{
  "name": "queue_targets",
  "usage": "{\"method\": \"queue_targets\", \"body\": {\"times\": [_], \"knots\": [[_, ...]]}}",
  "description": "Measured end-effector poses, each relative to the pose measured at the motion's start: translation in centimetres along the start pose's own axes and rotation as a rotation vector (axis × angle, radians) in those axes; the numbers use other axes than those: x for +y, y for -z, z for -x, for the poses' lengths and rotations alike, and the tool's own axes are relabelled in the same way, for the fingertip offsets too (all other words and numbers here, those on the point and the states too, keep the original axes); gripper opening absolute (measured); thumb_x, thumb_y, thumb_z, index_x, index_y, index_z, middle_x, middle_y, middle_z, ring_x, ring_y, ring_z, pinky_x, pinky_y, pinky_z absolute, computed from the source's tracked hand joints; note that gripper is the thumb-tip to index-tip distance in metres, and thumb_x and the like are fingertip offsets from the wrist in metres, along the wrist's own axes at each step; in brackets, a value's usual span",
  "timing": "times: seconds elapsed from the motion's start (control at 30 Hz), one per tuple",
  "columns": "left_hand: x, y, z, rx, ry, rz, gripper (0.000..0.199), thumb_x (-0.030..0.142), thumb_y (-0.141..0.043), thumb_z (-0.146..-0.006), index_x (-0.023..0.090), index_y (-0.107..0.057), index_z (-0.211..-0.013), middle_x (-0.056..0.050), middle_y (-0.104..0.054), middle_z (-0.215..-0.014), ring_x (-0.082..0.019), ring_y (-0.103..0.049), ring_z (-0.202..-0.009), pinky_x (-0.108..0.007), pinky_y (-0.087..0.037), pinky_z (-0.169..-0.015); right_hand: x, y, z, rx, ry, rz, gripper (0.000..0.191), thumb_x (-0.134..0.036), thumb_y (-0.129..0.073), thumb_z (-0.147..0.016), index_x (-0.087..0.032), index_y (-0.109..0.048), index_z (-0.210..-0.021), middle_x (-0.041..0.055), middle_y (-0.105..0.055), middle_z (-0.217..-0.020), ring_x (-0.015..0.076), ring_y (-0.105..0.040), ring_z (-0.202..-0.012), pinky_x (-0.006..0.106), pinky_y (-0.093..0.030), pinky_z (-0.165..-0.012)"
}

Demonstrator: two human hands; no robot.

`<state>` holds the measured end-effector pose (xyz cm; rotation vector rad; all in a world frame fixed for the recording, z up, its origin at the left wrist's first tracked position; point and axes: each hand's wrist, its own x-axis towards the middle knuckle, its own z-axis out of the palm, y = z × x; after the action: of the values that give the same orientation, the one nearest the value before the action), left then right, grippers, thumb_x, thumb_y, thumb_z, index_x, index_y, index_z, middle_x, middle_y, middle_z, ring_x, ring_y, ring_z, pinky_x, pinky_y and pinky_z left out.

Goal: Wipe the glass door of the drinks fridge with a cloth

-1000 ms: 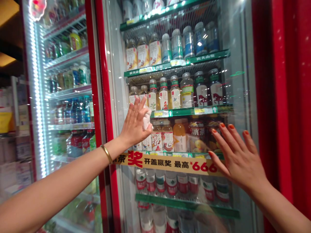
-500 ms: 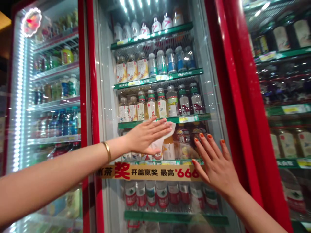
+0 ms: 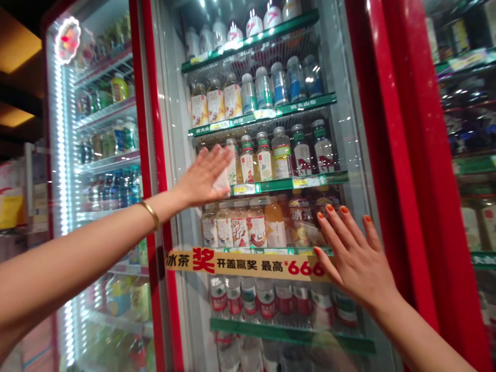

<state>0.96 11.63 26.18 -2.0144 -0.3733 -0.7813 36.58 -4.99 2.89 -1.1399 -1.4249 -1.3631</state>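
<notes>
My left hand (image 3: 205, 175), with a gold bangle at the wrist, lies flat over a white tissue (image 3: 222, 182) against the glass door (image 3: 344, 144) of a drinks fridge. Only part of the tissue shows below and beside the fingers. Its place is over the left end of the middle shelf of bottles. My right hand (image 3: 358, 261), with orange nails, is spread palm-first at the right side of the same door, and it looks to rest on the glass. Its thumb is by the right end of a printed yellow strip (image 3: 248, 264). Nothing shows in this hand.
Behind the glass, bottles (image 3: 265, 157) stand in rows on shelves with green edges (image 3: 290, 333). Red frames (image 3: 155, 129) border the door. Another lit fridge (image 3: 104, 170) stands on the left, and a further one (image 3: 465, 155) on the right.
My left hand has swept the tissue up and to the left across the glass. The right hand keeps its place by the strip. The view has shifted slightly.
</notes>
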Motion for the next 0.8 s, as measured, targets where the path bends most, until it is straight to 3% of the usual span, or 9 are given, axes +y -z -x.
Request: {"method": "queue_targets", "body": {"times": [0.07,0.13,0.23,0.3,0.43,0.5,0.6,0.73,0.8], "knots": [[-2.6,0.9,-1.2,0.123,0.309,0.029,0.098,0.08,-0.034,-0.102,0.026,-0.004,-0.179,0.002,0.003,-0.188,-0.035,0.008,-0.174,-0.056,0.012,-0.143,0.0,0.0,0.0,0.002,0.002,0.001,0.079,-0.051,-0.051,-0.111,-0.025,-0.019,-0.179,0.0083,-0.035,-0.18,0.0295,-0.029,-0.17,0.054,-0.01,-0.142],[-3.3,0.9,-2.2,0.203,0.415,0.043,0.095,0.079,-0.029,-0.104,0.028,0.002,-0.178,0.001,0.008,-0.188,-0.032,0.013,-0.174,-0.056,0.011,-0.143,0.0,0.0,0.0,0.007,0.008,-0.003,0.078,-0.051,-0.049,-0.112,-0.024,-0.02,-0.179,0.0083,-0.032,-0.181,0.029,-0.026,-0.171,0.054,-0.008,-0.142],[-1.8,-0.2,-2.1,0.116,0.124,0.014,0.092,0.077,-0.029,-0.105,0.034,0.008,-0.177,-0.001,0.002,-0.189,-0.029,0.006,-0.175,-0.058,0.005,-0.143,0.1,0.0,0.0,0.0,0.019,-0.015,0.077,-0.051,-0.047,-0.113,-0.024,-0.02,-0.179,0.0077,-0.03,-0.182,0.0279,-0.023,-0.172,0.053,-0.007,-0.143],[-1.6,-0.4,-1.6,0.043,0.012,0.002,0.091,0.08,-0.029,-0.105,0.036,0.004,-0.178,0.001,-0.004,-0.189,-0.032,0.003,-0.175,-0.059,0.011,-0.141,0.1,0.0,0.0,-0.009,0.021,-0.019,0.078,-0.052,-0.048,-0.112,-0.024,-0.019,-0.179,0.0075,-0.03,-0.182,0.0284,-0.023,-0.172,0.053,-0.007,-0.143],[-4.0,0.9,-2.0,0.14,0.288,0.055,0.093,0.082,-0.025,-0.105,0.032,0.002,-0.178,-0.001,0.005,-0.189,-0.036,0.013,-0.174,-0.059,0.027,-0.135,0.1,0.0,0.0,-0.013,0.003,-0.012,0.08,-0.054,-0.05,-0.111,-0.026,-0.019,-0.179,0.0079,-0.03,-0.182,0.0316,-0.029,-0.17,0.056,-0.009,-0.142],[-4.4,1.2,-2.4,0.126,0.204,0.06,0.092,0.081,-0.024,-0.105,0.032,0.003,-0.178,-0.003,0.002,-0.189,-0.034,0.011,-0.175,-0.057,0.024,-0.136,0.0,0.1,0.0,-0.015,0.003,-0.014,0.08,-0.055,-0.049,-0.111,-0.026,-0.019,-0.179,0.0084,-0.03,-0.182,0.0323,-0.029,-0.17,0.057,-0.01,-0.142],[-3.2,0.9,-2.3,0.068,0.023,-0.01,0.089,0.079,-0.024,-0.106,0.036,0.005,-0.178,-0.003,-0.007,-0.189,-0.029,0.007,-0.175,-0.057,0.022,-0.137,0.0,0.1,0.0,-0.016,0.013,-0.025,0.079,-0.057,-0.046,-0.112,-0.026,-0.019,-0.179,0.0086,-0.031,-0.182,0.0321,-0.029,-0.17,0.057,-0.011,-0.142],[-1.9,0.6,-1.5,0.104,0.125,-0.011,0.089,0.075,-0.02,-0.107,0.029,0.008,-0.178,-0.007,0.0,-0.189,-0.027,0.015,-0.174,-0.056,0.023,-0.136,0.0,0.1,0.0,-0.006,0.003,-0.013,0.079,-0.058,-0.046,-0.111,-0.027,-0.02,-0.179,0.0083,-0.032,-0.181,0.0328,-0.031,-0.169,0.057,-0.011,-0.142],[-2.2,0.7,-1.5,0.047,0.08,0.0,0.089,0.077,-0.017,-0.106,0.029,0.002,-0.179,-0.005,-0.004,-0.189,-0.028,0.012,-0.175,-0.057,0.022,-0.137,0.0,0.1,0.0,-0.01,0.005,-0.012,0.079,-0.058,-0.047,-0.111,-0.027,-0.02,-0.179,0.0083,-0.032,-0.181,0.0334,-0.033,-0.169,0.057,-0.011,-0.142]]}}
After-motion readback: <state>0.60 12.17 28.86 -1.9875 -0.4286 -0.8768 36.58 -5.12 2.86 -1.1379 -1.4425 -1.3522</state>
